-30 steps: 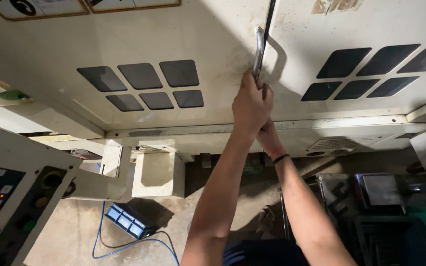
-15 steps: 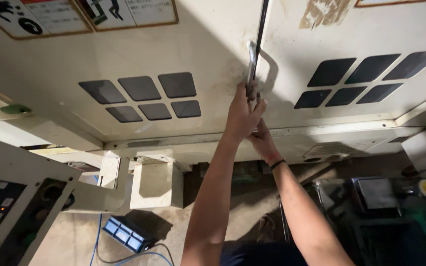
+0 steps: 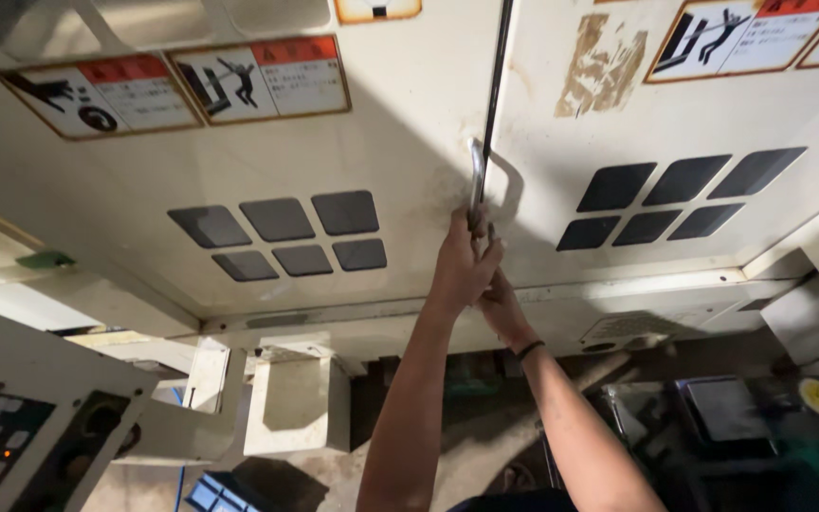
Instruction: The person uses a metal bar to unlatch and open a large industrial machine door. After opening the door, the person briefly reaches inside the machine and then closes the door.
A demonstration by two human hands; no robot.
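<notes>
Both hands stack on the metal handle point(image 3: 475, 180) beside the dark door seam, left hand point(image 3: 464, 263) clenched round its lower end, right hand point(image 3: 500, 305) tucked beneath, its grip hidden, seemingly for a stronger pull.

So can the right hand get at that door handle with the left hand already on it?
Probably yes. The left hand grips the lower part of the metal handle, and the right hand sits just beneath it. The upper stretch of the handle is bare, with nothing in the way.
</notes>
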